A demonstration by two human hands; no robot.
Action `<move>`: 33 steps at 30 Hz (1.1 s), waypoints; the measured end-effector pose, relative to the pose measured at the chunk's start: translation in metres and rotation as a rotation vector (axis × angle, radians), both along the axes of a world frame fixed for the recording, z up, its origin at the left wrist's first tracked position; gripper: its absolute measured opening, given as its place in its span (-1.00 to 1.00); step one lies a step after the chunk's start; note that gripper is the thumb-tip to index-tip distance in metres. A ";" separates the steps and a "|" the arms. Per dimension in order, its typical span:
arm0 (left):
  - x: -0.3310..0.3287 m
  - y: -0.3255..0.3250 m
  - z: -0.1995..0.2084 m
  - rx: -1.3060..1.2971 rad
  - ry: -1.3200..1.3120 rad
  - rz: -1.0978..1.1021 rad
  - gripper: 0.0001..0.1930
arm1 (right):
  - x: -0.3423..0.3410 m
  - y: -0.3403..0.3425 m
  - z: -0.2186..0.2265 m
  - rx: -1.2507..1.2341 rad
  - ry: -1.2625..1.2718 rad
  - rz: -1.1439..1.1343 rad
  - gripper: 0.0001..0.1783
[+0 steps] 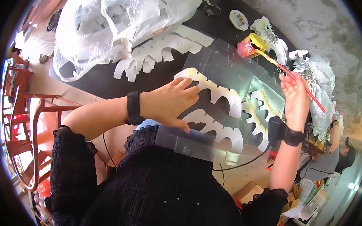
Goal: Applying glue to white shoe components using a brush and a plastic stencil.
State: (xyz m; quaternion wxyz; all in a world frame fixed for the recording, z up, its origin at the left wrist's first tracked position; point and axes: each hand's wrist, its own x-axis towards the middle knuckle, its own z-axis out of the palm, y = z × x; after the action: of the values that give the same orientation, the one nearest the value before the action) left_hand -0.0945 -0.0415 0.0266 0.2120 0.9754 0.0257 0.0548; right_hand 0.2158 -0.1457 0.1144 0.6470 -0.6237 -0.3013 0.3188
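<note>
In my right hand is a thin brush with a red handle, pinched between thumb and fingers. Its yellow-coated end points at a small pink and yellow tub of yellowish paste. My left hand is open, fingers spread, with the fingertips at the end of a curved white scalloped piece that has a yellowish edge. Another such white piece lies nearer my body. To the right, more scalloped pieces with yellowish coating lie on a clear plastic tray.
A big translucent plastic bag stands on the dark table at the far left. Beside it is a stack of white scalloped strips. A white oval object and a small white bottle lie farther back. At right, a person sits.
</note>
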 end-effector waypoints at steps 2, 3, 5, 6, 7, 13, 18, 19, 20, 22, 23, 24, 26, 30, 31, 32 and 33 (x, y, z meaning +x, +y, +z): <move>0.000 0.003 0.005 0.002 0.003 -0.015 -0.23 | 0.000 0.011 -0.006 0.004 -0.025 -0.013 -0.75; 0.000 0.005 0.007 -0.008 -0.017 -0.038 -0.24 | -0.001 0.017 -0.009 0.014 -0.055 -0.028 -0.76; 0.002 0.010 0.013 -0.017 -0.038 -0.066 -0.25 | -0.006 0.027 -0.012 0.025 -0.131 -0.034 -0.76; 0.004 0.013 0.016 -0.063 -0.070 -0.083 -0.27 | -0.010 0.030 -0.013 0.027 -0.133 -0.041 -0.76; 0.007 0.017 0.019 -0.111 -0.103 -0.103 -0.29 | -0.012 0.031 -0.014 -0.001 -0.287 -0.022 -0.76; 0.101 0.070 0.028 -0.208 -0.181 0.298 -0.04 | -0.027 0.030 -0.017 -0.099 -0.815 0.137 -0.79; 0.188 0.111 -0.010 -0.416 -0.167 0.490 0.28 | -0.029 0.048 -0.022 -0.146 -0.764 0.114 -0.78; 0.195 0.114 -0.015 -0.454 -0.150 0.503 0.32 | -0.027 0.054 -0.026 -0.142 -0.767 0.119 -0.78; 0.199 0.112 -0.016 -0.455 -0.149 0.499 0.32 | -0.025 0.058 -0.031 -0.152 -0.710 0.100 -0.78; 0.205 0.107 -0.018 -0.440 -0.131 0.458 0.35 | -0.017 0.068 -0.035 -0.161 -0.650 0.083 -0.77; 0.206 0.103 -0.017 -0.397 -0.140 0.484 0.36 | -0.014 0.073 -0.038 -0.193 -0.618 0.065 -0.77; 0.208 0.101 -0.013 -0.398 -0.132 0.483 0.36 | -0.011 0.076 -0.040 -0.225 -0.586 0.047 -0.77; 0.213 0.100 -0.008 -0.348 -0.143 0.521 0.34 | -0.009 0.079 -0.038 -0.232 -0.583 0.026 -0.77; 0.218 0.105 -0.018 -0.200 -0.158 0.551 0.25 | -0.012 0.065 -0.011 -0.162 -0.439 -0.002 -0.73; 0.217 0.107 -0.019 -0.201 -0.156 0.555 0.25 | -0.014 0.059 0.000 -0.154 -0.476 -0.006 -0.72; 0.215 0.107 -0.015 -0.192 -0.130 0.559 0.24 | -0.013 0.051 0.008 -0.147 -0.514 -0.018 -0.71; 0.214 0.106 -0.012 -0.182 -0.104 0.562 0.22 | -0.012 0.043 0.013 -0.136 -0.506 -0.032 -0.70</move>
State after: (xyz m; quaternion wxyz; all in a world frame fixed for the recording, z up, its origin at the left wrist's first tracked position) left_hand 0.1199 0.0648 0.0143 0.2763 0.9028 0.2887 0.1587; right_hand 0.2036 -0.1024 0.1276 0.5124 -0.7304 -0.4215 0.1621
